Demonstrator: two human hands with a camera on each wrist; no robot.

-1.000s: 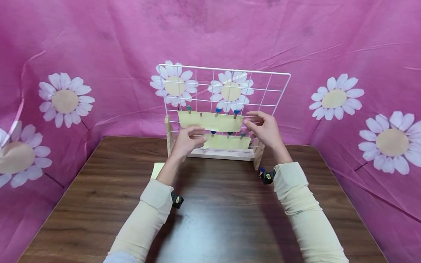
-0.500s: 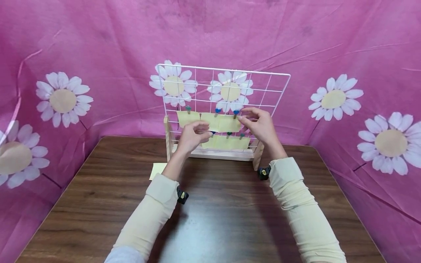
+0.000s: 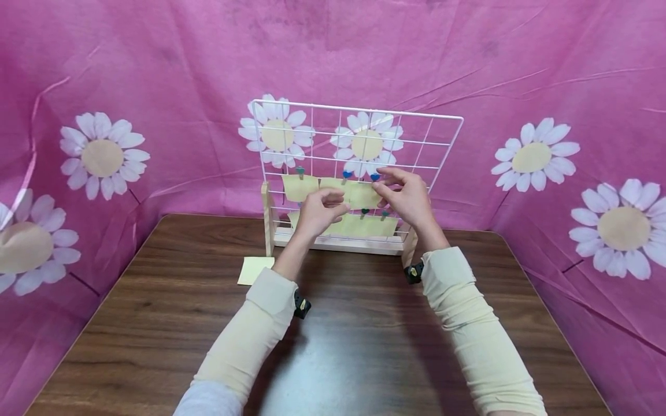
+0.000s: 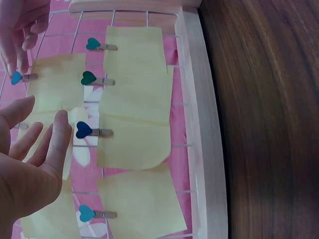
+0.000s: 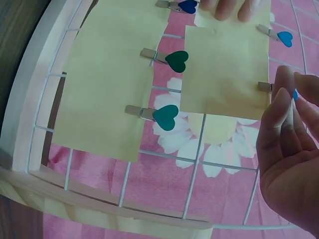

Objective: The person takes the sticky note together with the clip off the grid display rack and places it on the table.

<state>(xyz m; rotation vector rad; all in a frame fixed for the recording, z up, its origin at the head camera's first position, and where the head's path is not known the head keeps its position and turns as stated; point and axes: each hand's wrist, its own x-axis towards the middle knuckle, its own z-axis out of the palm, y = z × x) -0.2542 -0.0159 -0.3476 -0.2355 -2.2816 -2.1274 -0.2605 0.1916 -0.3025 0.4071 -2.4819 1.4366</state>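
A white wire grid rack (image 3: 359, 109) on a wooden base (image 3: 359, 247) carries two rows of yellow paper notes, held by small clothespins with heart tops. My right hand (image 3: 411, 199) is at the right end of the upper row. Its thumb and fingers pinch a clothespin with a blue heart (image 4: 16, 77), mostly covered by the fingers in the right wrist view. My left hand (image 3: 319, 214) hovers before the notes, fingers loosely bent and holding nothing. Beside it in the left wrist view are a dark blue heart clothespin (image 4: 84, 130) and a note (image 4: 137, 142).
A loose yellow note (image 3: 254, 270) lies on the brown wooden table (image 3: 354, 346), left of the rack. Behind the table hangs a pink cloth (image 3: 182, 75) with white flowers. The rack's wooden side posts (image 3: 267, 219) stand near the table's back edge.
My left hand has moved right across the notes, uncovering more of the loose note on the table. My right hand has shifted left onto the blue heart clothespin.
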